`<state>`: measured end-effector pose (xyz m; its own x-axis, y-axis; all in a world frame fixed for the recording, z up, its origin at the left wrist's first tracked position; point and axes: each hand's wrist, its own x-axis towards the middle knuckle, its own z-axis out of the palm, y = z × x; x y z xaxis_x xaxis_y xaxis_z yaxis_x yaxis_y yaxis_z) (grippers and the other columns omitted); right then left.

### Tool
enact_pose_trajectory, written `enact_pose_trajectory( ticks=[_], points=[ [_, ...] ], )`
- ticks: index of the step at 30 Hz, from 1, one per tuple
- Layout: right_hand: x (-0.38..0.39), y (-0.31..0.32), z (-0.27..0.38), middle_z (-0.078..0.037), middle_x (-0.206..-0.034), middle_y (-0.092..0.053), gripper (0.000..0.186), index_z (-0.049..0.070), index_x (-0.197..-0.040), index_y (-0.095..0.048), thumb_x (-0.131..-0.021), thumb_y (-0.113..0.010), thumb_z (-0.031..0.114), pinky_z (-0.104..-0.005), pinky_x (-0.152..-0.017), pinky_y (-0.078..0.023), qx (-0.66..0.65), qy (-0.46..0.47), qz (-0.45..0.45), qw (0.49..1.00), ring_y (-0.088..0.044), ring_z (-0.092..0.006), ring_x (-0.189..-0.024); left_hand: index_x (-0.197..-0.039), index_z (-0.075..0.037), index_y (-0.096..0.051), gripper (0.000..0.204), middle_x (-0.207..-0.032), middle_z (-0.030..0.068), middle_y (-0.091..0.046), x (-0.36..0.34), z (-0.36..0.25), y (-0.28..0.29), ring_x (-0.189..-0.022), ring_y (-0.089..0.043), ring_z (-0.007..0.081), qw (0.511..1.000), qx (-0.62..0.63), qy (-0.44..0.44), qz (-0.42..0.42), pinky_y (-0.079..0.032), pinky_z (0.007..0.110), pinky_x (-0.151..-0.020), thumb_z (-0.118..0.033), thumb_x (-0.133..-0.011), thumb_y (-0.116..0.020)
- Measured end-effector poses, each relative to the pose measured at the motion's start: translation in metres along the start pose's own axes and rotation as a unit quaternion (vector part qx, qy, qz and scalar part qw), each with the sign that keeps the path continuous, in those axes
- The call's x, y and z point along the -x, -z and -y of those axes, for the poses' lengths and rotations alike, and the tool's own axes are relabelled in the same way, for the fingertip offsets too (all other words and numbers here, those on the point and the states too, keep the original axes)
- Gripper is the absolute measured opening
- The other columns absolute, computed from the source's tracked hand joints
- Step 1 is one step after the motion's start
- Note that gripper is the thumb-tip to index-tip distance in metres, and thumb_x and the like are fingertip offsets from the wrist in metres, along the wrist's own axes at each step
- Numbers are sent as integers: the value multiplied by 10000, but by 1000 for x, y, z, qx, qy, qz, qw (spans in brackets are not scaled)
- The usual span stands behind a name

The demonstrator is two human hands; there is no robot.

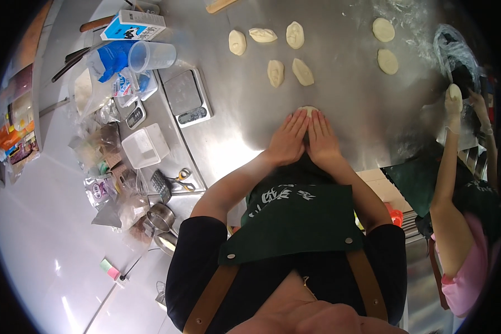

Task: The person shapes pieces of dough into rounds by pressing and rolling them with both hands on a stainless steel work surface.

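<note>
My left hand (288, 139) and my right hand (322, 139) lie flat side by side on the steel table (245, 117), palms down, fingers together. Both press on a pale piece of dough (308, 109), of which only the far edge shows past my fingertips. Several shaped dough pieces (275, 73) lie in a loose group farther back on the table. Two round dough pieces (388, 61) sit at the back right.
A digital scale (186, 97), a clear measuring jug (152, 56), a milk carton (133, 26), a white tub (145, 146), scissors (179, 178) and bags of ingredients crowd the left. At the right, another person's gloved hand (453, 103) holds a dough ball.
</note>
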<state>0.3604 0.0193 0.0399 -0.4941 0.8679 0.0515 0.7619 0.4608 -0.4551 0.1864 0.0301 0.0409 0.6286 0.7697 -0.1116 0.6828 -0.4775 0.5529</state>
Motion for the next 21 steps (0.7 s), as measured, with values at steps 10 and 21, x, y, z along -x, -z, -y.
enact_pose_trajectory(
  ticks=[10,21],
  points=[
    [0,0,2,-319,-1425,-345,676,-173,-1347,-333,-784,-530,145,-496,-1128,-257,4,15,32,999,-329,-432,-1352,-1397,131,-262,714,-1463,286,-310,-1,-3,-12,-1402,-253,392,999,37,11,-36,-163,472,-1158,-200,-817,-514],
    [2,-10,5,-272,-1507,-234,720,-129,-1417,-255,-842,-478,243,-473,-1173,-119,55,-20,116,992,-186,-397,-1423,-1420,124,-225,724,-1495,270,-265,2,-6,-12,-1420,-223,365,999,42,24,-14,-139,462,-1165,-170,-813,-485]
  ],
)
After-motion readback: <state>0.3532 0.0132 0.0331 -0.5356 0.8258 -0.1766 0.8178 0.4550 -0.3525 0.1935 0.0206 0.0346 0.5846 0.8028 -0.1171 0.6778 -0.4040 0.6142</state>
